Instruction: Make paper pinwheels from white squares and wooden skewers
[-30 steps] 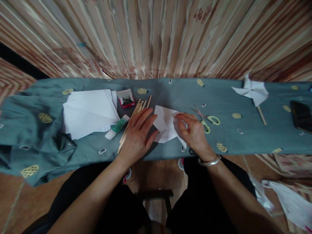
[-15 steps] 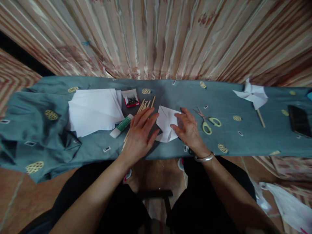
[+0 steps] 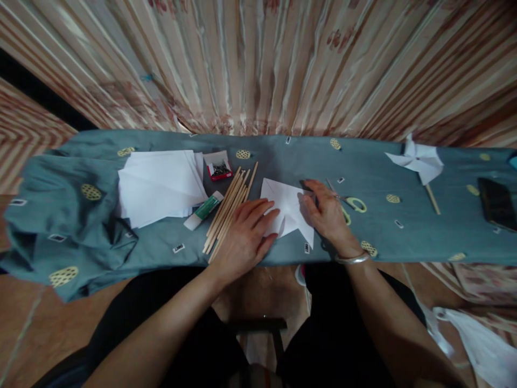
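A folded white paper sheet (image 3: pixel 287 207) lies on the teal patterned cloth (image 3: pixel 371 178) in front of me. My left hand (image 3: pixel 246 237) rests flat with its fingertips on the paper's left part. My right hand (image 3: pixel 328 213) presses the paper's right side with fingers spread. A bundle of wooden sticks (image 3: pixel 229 207) lies just left of my left hand. Scissors with pale green handles (image 3: pixel 350 203) lie partly under my right hand's far side.
A stack of white paper (image 3: pixel 159 183), a glue stick (image 3: pixel 204 209) and a small open box of pins (image 3: pixel 218 164) sit to the left. A finished paper pinwheel (image 3: pixel 420 161) and a dark phone (image 3: pixel 496 202) lie at the right. Striped curtain hangs behind.
My left hand slid right off the sticks onto the paper. The paper has been turned and flattened, a point now toward me. My right hand shifted to its right edge.
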The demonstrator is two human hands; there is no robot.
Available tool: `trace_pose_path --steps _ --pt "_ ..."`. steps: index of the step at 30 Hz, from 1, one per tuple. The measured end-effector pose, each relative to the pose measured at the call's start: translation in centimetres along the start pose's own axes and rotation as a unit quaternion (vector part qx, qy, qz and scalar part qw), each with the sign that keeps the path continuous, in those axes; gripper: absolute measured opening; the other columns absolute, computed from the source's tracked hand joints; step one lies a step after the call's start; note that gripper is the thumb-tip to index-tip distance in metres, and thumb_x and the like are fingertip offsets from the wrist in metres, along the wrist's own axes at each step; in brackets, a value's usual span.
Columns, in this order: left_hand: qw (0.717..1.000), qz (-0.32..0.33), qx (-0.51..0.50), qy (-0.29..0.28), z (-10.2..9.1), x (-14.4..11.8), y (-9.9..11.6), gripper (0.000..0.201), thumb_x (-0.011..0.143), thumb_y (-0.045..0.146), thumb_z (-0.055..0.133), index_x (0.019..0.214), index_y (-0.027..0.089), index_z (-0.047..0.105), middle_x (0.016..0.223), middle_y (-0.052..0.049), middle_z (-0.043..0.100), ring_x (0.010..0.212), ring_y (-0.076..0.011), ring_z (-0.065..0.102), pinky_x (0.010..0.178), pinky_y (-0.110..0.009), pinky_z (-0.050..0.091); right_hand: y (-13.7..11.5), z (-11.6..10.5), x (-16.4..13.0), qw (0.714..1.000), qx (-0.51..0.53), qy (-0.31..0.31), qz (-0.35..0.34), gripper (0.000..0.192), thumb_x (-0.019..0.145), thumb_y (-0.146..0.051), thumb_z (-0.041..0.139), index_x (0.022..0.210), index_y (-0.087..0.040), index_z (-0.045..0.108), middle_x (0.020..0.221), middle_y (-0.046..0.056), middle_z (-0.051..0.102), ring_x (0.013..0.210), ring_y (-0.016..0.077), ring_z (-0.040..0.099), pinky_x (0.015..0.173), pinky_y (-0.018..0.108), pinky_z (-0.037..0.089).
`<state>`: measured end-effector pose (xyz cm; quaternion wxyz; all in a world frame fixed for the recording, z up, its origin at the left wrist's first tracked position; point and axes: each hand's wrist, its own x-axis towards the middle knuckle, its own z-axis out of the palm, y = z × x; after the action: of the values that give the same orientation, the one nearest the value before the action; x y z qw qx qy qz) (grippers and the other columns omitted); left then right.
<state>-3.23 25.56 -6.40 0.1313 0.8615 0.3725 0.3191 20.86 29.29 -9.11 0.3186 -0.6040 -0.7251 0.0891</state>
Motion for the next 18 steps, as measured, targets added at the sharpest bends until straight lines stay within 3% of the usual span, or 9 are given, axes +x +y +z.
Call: trace_pose_path --steps 4,7,10,14,18 --pt "0.999 -0.016 0.02 0.045 -1.4 0.3 -1.5 0.037 0.093 0.029 0.056 0.127 0.017 0.055 0.13 -0.012 0.06 0.127 -0.0265 0.05 0.108 -0.046 0.041 -0.1 -0.4 -0.2 1.0 -0.015 0.024 -0.009 0.041 0.093 -0.035 0.045 0.124 -0.013 0.061 0.129 0.019 0.064 0.127 0.0318 0.056 0.107 0.057 0.041" --pt "0.984 -0.115 0.077 0.116 -3.8 0.2 -4.4 0.034 0.091 0.034 0.057 0.121 0.018 0.061 0.121 -0.011 0.064 0.117 -0.0265 0.054 0.102 -0.044 0.045 -0.4 -0.5 -0.2 0.999 -0.022 0.029 -0.007 0.043 0.093 -0.037 0.046 0.124 -0.012 0.061 0.129 0.02 0.063 0.126 0.0332 0.056 0.107 0.057 0.041" --pt "0.968 -0.204 0.118 0.086 -5.4 -0.8 -6.8 0.035 0.084 0.036 0.064 0.115 0.019 0.065 0.107 -0.009 0.067 0.104 -0.0275 0.058 0.092 -0.043 0.049 -0.6 -0.4 -0.1 0.999 -0.02 0.034 -0.009 0.043 0.093 -0.039 0.047 0.123 -0.013 0.062 0.128 0.019 0.065 0.125 0.0332 0.057 0.107 0.058 0.041" --pt "0.968 -0.21 0.136 0.007 -5.3 -2.2 -7.6 0.034 0.083 0.039 0.064 0.107 0.015 0.069 0.099 -0.012 0.069 0.096 -0.0289 0.059 0.087 -0.043 0.05 -0.8 -0.1 0.0 0.999 -0.009 0.037 -0.017 0.042 0.092 -0.038 0.047 0.122 -0.013 0.063 0.127 0.019 0.065 0.124 0.0333 0.057 0.106 0.059 0.041" --pt "0.963 -0.222 0.152 -0.019 -4.8 -2.2 -7.4 0.028 0.084 0.031 0.059 0.105 0.016 0.07 0.099 -0.013 0.069 0.097 -0.0294 0.06 0.087 -0.043 0.051 -1.2 0.0 -0.1 1.0 -0.005 0.023 -0.015 0.043 0.092 -0.039 0.047 0.123 -0.012 0.062 0.129 0.02 0.063 0.127 0.0333 0.055 0.107 0.058 0.041"
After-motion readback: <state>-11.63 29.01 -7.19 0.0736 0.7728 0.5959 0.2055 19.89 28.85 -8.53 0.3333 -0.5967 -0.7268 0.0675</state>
